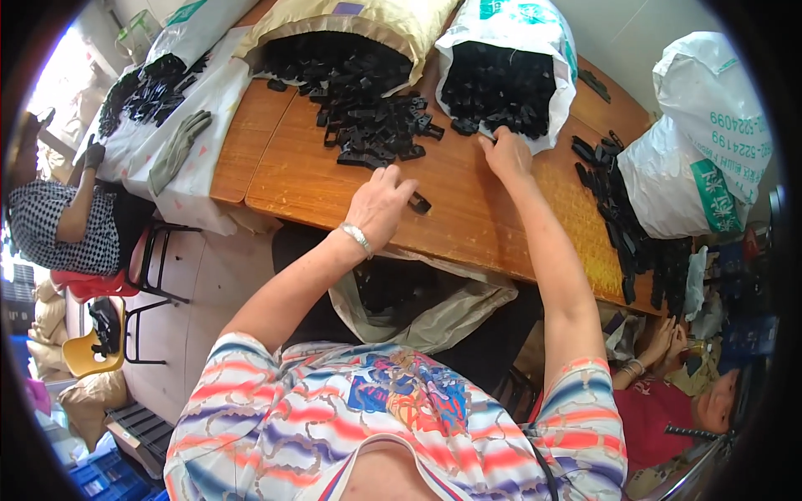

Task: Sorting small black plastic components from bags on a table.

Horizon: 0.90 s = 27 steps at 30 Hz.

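My left hand, with a bracelet at the wrist, is over the wooden table's near edge with its fingers curled. A small black plastic part shows against its thumb side, partly covered by the hand. Just beyond lies a loose heap of black plastic parts, spilling from a beige sack. My right hand reaches to the mouth of a white sack filled with similar black parts. Its thumb and forefinger close together at the sack's lower lip; what lies between them is too small to make out.
An open sack hangs at my lap below the table edge. More black parts lie at right beside an upright white sack. A grey glove rests on the left table. Co-workers sit at left and right.
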Available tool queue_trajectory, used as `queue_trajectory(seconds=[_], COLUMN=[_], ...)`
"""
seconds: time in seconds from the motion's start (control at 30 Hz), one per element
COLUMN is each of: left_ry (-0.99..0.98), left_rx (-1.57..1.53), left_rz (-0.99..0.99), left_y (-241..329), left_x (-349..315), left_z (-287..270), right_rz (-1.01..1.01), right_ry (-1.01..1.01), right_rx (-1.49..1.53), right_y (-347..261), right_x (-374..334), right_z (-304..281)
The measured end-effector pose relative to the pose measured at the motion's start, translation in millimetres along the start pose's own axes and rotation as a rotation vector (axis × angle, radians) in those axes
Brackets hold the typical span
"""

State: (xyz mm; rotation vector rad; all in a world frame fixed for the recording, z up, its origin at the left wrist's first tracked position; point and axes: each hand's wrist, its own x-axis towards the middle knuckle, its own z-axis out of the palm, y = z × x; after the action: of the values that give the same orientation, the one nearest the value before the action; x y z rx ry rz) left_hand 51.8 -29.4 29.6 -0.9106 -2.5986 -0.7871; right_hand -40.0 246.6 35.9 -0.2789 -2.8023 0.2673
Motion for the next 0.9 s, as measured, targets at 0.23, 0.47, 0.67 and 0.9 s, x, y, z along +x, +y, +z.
queue_trajectory(seconds=[0.23,0.47,0.67,0.9], left_ry=[0.009,0.002,0.029,0.038], left_rx=[-0.062,-0.204,-0.235,-0.247], left_rz=[0.014,-0.111,-0.100,-0.104], left_y=[-3.3,-9.4,-12.7,-14.9], left_x=[1.5,-6.7,-6.9,-7.1], left_z=[3.4,9.4,14.8,17.1], right_rz=[-0.154,-0.117,-0.572,-0.536], right_ry=[-0.144,-0.520,-0.117,-0.043], right_rx=[0.022,0.988,0.623,0.565], right_y=[7.5,-55.8,-68.4,-69.9], right_x=[-24.3,-112.5,-130.1,-131.5], right_z=[-16.9,-42.9,-29.3,-30.7])
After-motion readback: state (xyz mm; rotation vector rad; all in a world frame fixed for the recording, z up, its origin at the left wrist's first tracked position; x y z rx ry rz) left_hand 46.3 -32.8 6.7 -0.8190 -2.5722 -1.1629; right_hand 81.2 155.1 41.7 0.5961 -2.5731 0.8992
